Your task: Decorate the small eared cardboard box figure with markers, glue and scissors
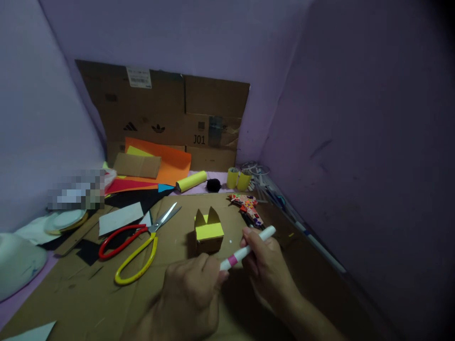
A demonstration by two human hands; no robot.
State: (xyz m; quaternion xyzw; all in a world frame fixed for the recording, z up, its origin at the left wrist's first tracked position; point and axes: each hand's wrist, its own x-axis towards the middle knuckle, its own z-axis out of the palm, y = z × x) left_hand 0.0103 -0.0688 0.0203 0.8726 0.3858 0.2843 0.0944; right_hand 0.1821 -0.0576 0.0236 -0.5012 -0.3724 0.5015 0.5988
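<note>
1. White plastic with a pink band: the marker (232,259) is being held in both hands, just above the cardboard sheet (88,293) covering the table. It is hovering just in front of the small box (209,234). Only the head view is available.
2. The left hand (192,298) is curling into a closed fist, with its fingertips pinching the near end of the marker.
3. The right hand (265,265) is wrapping its fingers shut around the far half, leaving the rounded white end sticking out past the knuckles.
4. The marker's long axis is running diagonally, low at the left hand and rising away to the right. Its free end is pointing up towards the patterned glue gun (249,208). Which end carries the tip cannot be told.
5. Judgement: gripping at both ends is steadying the marker, and lifting it off the sheet is keeping it from marking the surface.
6. The box is sitting upright with its yellow face and two pointed flaps uppermost, within easy reach, apart from both hands.
7. The scissors (137,246) are lying open and flat to the left, blades pointing away, well clear of the hands.
8. The yellow roll (191,181) and orange paper (167,163) are lying at the back, seemingly set aside near the wall.
</note>
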